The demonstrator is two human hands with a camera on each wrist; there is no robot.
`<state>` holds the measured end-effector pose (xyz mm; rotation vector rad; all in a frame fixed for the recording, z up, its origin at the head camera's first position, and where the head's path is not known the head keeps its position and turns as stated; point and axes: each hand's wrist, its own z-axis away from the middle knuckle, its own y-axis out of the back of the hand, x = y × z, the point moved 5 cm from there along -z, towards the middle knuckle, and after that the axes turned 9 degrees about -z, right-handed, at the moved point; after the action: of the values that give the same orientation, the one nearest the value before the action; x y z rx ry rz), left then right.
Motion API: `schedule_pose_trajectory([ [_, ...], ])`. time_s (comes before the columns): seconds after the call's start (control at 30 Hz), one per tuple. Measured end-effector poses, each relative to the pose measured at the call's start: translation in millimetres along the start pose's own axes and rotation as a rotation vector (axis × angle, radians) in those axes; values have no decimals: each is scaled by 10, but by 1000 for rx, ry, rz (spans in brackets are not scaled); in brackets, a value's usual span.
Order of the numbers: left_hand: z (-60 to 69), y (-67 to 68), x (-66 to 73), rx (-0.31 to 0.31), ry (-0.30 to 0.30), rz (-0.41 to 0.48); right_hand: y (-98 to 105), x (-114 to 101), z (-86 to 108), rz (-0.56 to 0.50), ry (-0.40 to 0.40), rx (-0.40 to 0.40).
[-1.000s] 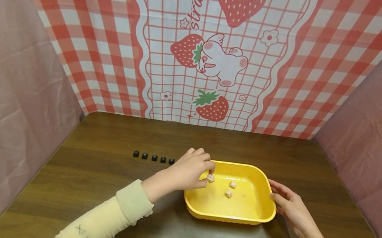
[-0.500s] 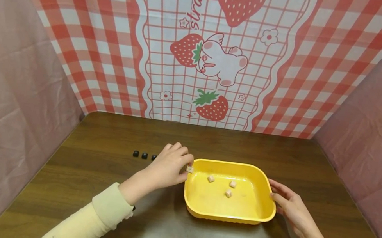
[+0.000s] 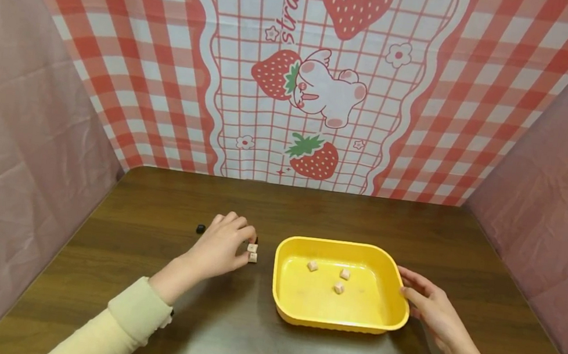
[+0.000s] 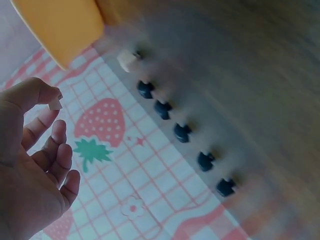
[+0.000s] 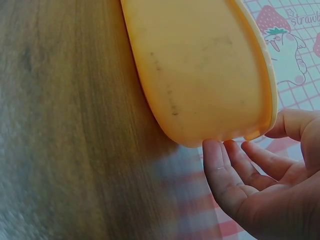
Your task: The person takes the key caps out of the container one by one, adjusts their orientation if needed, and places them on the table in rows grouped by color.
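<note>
My left hand (image 3: 220,246) is above the table, left of the yellow tray (image 3: 338,325). In the left wrist view its thumb and index finger pinch a small beige cube (image 4: 55,104), with the other fingers loosely curled. A second beige cube (image 4: 127,60) lies near the end of a row of black cubes (image 4: 182,132). The head view shows both beige cubes (image 3: 252,253) close together at the fingertips; which one is pinched cannot be told there. My right hand (image 3: 434,311) holds the tray's right end. Three more beige cubes (image 3: 338,288) lie inside the tray.
The brown wooden table (image 3: 223,339) extends around the tray. A strawberry-print checked cloth (image 3: 323,105) hangs at the back, with pink cloths (image 3: 31,131) at both sides. In the head view my left hand hides most of the black row; one black cube (image 3: 201,229) shows.
My left hand has lifted a beige cube out of the tray and carried it left, beside the black row. Three beige cubes stay in the tray. My right hand has not visibly moved.
</note>
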<state>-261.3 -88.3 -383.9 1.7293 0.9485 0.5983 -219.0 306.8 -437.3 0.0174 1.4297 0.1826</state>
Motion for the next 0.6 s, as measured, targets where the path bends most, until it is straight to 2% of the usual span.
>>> schedule_pose_trajectory([
  [0.33,102,-190,-243,-23,40,11,8,6,8,3,0,11],
  [0.6,138,-334,-369,-130,80,16,-1,8,8,2,-4,7],
])
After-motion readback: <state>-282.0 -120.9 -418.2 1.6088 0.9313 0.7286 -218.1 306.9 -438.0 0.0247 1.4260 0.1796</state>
